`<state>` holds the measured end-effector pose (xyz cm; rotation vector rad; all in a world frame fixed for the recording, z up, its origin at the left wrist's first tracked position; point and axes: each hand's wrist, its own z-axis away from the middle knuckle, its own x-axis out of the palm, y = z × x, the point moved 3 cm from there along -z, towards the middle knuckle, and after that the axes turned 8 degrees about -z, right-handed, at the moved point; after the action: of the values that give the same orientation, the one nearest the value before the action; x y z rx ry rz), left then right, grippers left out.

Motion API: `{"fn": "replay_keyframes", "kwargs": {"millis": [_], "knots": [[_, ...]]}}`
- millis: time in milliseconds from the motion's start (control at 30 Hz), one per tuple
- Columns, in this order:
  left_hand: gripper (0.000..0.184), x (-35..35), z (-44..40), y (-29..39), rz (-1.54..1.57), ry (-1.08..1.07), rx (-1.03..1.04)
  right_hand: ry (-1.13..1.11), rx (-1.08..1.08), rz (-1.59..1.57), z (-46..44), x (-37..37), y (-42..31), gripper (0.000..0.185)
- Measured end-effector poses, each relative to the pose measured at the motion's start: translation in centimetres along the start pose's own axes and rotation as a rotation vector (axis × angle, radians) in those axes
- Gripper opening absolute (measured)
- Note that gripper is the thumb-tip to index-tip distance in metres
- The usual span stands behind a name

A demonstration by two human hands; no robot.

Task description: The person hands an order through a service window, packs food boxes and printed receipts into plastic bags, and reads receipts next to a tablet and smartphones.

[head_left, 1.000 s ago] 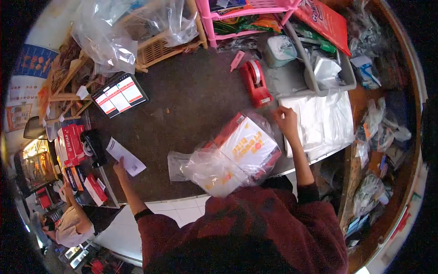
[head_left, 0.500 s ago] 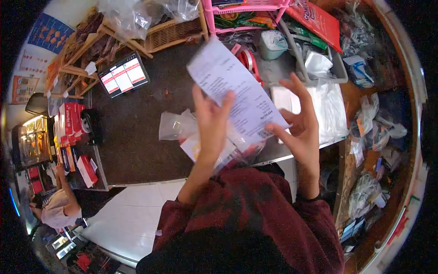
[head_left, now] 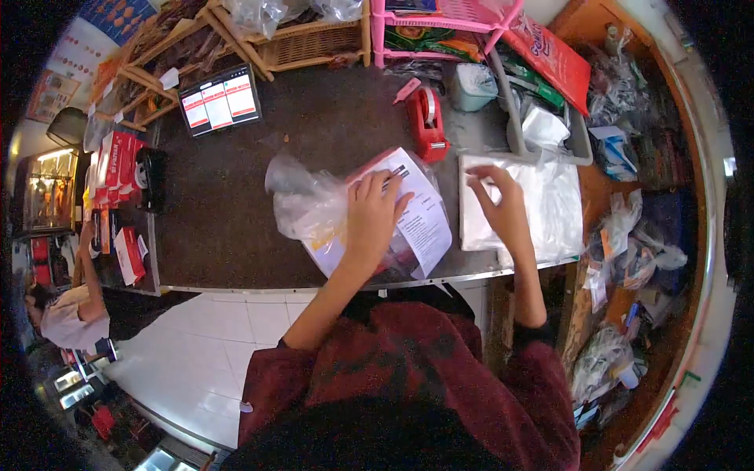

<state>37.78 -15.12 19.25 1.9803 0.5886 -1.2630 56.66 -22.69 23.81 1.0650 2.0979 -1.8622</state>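
Observation:
My left hand point(head_left: 372, 216) lies over a printed paper receipt point(head_left: 424, 228), its fingers stretched across the upper part of the sheet. Under the receipt is a clear plastic bag point(head_left: 302, 200) with something red and white in it; the contents are mostly covered. My right hand point(head_left: 503, 206) hovers above a stack of white plastic bags point(head_left: 550, 216), thumb and fingers bent but apart, nothing between them. Just behind the receipt stands a red tape dispenser point(head_left: 429, 129) with a roll of tape.
A tablet point(head_left: 221, 102) stands at the back left of the dark table point(head_left: 212, 228). Behind are a pink rack point(head_left: 440, 21), a lidded tub point(head_left: 473, 88) and a grey basket point(head_left: 514, 125). Red boxes point(head_left: 118, 169) are at far left, near another person point(head_left: 75, 314).
The receipt, held up between both hands before, has come down onto the plastic bag. My right hand has let go of it and sits to its right; my left hand rests on it.

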Motion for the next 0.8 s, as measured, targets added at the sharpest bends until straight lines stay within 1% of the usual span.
{"fn": "replay_keyframes", "kwargs": {"millis": [33, 100, 167, 200, 267, 300, 367, 400, 467, 500, 567, 600, 633, 667, 700, 733, 767, 800], "knots": [[0.039, -0.1, 0.5, 0.3, -0.005, 0.037, 0.037, -0.091, 0.04, -0.112, -1.9, 1.5, 0.6, 0.013], [0.037, -0.1, 1.0, 0.5, -0.017, 0.077, 0.077, -0.436, 0.146, -0.256, -5.3, 5.4, 1.4, 0.018], [0.037, 0.1, 1.3, 0.4, -0.044, 0.091, 0.095, -0.649, 0.038, -0.051, -8.0, 8.9, 1.4, 0.028], [0.037, 0.1, 1.3, 0.4, -0.049, 0.093, 0.095, -0.649, 0.034, -0.054, -8.5, 9.7, 1.5, 0.028], [0.038, 0.1, 1.2, 0.3, -0.055, 0.082, 0.106, -0.682, -0.02, 0.181, -9.1, 10.9, 1.9, 0.041], [0.038, 0.1, 1.1, 0.3, -0.058, 0.083, 0.1, -0.688, -0.025, 0.179, -8.9, 11.3, 2.0, 0.041], [0.04, 0.4, 1.0, 0.3, -0.099, 0.021, 0.127, -0.374, -0.203, 0.518, -8.1, 10.8, 1.9, 0.055], [0.04, 0.4, 1.1, 0.3, -0.103, 0.018, 0.125, -0.376, -0.203, 0.513, -7.7, 10.6, 1.8, 0.055], [0.04, 0.4, 0.8, 0.1, -0.117, 0.014, 0.116, -0.224, -0.065, 0.594, -7.3, 9.0, 2.0, 0.065], [0.04, 0.3, 0.7, 0.1, -0.118, 0.012, 0.124, -0.218, -0.06, 0.593, -6.9, 8.3, 2.5, 0.065], [0.049, 0.2, 0.3, 0.0, -0.122, -0.051, 0.105, -0.573, 0.358, -0.129, -5.6, 7.6, 5.8, 0.069], [0.049, 0.0, -0.1, -0.1, -0.124, -0.052, 0.11, -0.661, 0.641, -0.064, -3.6, 8.3, 11.0, 0.064], [0.056, 0.0, -0.6, -0.2, -0.114, -0.155, 0.067, -0.59, 0.498, -0.069, -1.7, 9.1, 14.4, 0.058], [0.063, -0.1, -1.2, -0.3, -0.105, -0.262, 0.027, -0.52, 0.427, 0.065, -0.9, 8.5, 15.0, 0.052], [0.066, -1.0, -2.3, -0.2, -0.143, -0.246, 0.078, -0.446, 0.366, 0.203, -0.1, 7.9, 15.5, 0.045], [0.066, -2.1, -4.0, -0.2, -0.145, -0.248, 0.094, -0.35, 0.434, 0.391, -0.2, 7.2, 15.9, 0.04], [0.063, -2.8, -5.7, -0.3, -0.083, -0.418, 0.047, -0.341, 0.444, 0.386, -1.0, 7.0, 16.2, 0.04], [0.06, -2.7, -7.0, -0.8, -0.023, -0.592, -0.003, -0.036, 0.317, 0.13, -2.5, 6.6, 16.0, 0.034]]}}
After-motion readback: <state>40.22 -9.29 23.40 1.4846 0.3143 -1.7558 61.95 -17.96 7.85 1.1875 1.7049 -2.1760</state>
